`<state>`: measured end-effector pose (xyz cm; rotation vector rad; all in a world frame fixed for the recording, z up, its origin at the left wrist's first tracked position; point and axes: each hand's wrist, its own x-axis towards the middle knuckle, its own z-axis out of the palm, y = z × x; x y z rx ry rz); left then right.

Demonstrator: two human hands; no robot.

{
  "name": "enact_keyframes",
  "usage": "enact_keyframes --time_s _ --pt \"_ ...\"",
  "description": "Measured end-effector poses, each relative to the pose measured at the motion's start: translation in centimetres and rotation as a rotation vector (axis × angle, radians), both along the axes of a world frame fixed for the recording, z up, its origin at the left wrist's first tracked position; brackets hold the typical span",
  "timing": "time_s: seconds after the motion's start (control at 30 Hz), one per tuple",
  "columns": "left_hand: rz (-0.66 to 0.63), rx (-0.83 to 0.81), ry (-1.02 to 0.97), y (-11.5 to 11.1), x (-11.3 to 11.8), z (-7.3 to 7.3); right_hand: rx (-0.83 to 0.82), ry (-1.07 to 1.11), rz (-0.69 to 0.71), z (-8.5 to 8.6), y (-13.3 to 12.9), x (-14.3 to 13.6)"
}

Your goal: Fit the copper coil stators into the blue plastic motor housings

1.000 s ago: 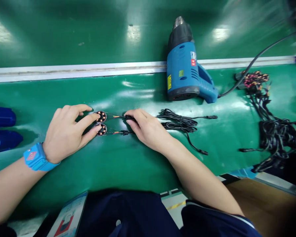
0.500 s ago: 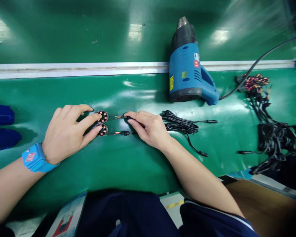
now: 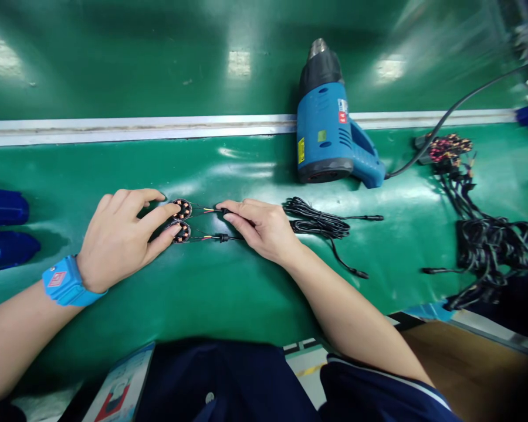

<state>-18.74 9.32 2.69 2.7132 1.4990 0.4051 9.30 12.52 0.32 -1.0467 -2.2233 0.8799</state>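
Observation:
Two round coil parts with copper-coloured segments lie one behind the other on the green mat, the far one (image 3: 185, 209) touching the near one (image 3: 183, 232). My left hand (image 3: 123, 231), with a blue wrist strap (image 3: 64, 282), has its index finger on the far part and its thumb on the near one. Thin wires run right from each part to black cables. My right hand (image 3: 264, 228) pinches the far cable's end between thumb and index finger. The near cable's black grommet (image 3: 223, 238) lies just below those fingertips.
A blue heat gun (image 3: 328, 126) lies beyond my right hand, its cord running right. Coiled black cables (image 3: 319, 220) sit right of that hand. A tangled cable pile (image 3: 493, 246) is farther right. Blue housings (image 3: 6, 249) stand at the left edge.
The view has shifted slightly, so the heat gun and the cables appear a little farther left. Both hands keep the same hold on the parts and cable.

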Motion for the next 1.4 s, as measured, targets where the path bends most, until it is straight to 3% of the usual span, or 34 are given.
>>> enact_keyframes --time_s 0.1,0.2,0.33,0.43,0.57,0.7,0.83,1.1,1.3,1.4 --pt "-0.005 -0.008 -0.017 0.0 0.0 0.0 0.010 -0.016 0.017 0.6 0.0 0.1" --pt "-0.007 0.009 -0.047 0.0 -0.1 -0.2 0.035 -0.042 0.061 2.4 0.2 1.2" --pt "-0.083 0.069 -0.142 -0.1 -0.3 -0.4 0.076 -0.217 0.002 5.8 0.1 5.5" --pt "-0.177 0.082 -0.142 -0.2 -0.2 -0.5 0.079 -0.334 -0.102 6.9 -0.6 9.5" --pt "-0.188 0.103 -0.126 -0.4 -0.2 -0.7 -0.003 -0.395 -0.177 5.5 -1.8 13.3" --pt "-0.216 0.145 -0.124 -0.2 -0.6 -1.4 -0.102 -0.323 -0.252 3.9 -2.1 14.5" --pt "-0.219 0.179 -0.122 0.2 -0.8 -1.7 -0.136 -0.314 -0.322 3.8 -1.9 14.5" --pt "-0.153 0.181 -0.055 0.2 -0.3 -1.1 -0.209 -0.280 -0.346 3.0 -2.0 15.5" --pt "-0.219 0.215 -0.048 -0.2 -0.5 -1.6 -0.170 -0.275 -0.392 3.3 -2.2 16.2" --pt "-0.234 0.260 -0.113 -0.4 -0.6 -2.2 -0.164 -0.323 -0.479 3.4 -2.8 17.9"
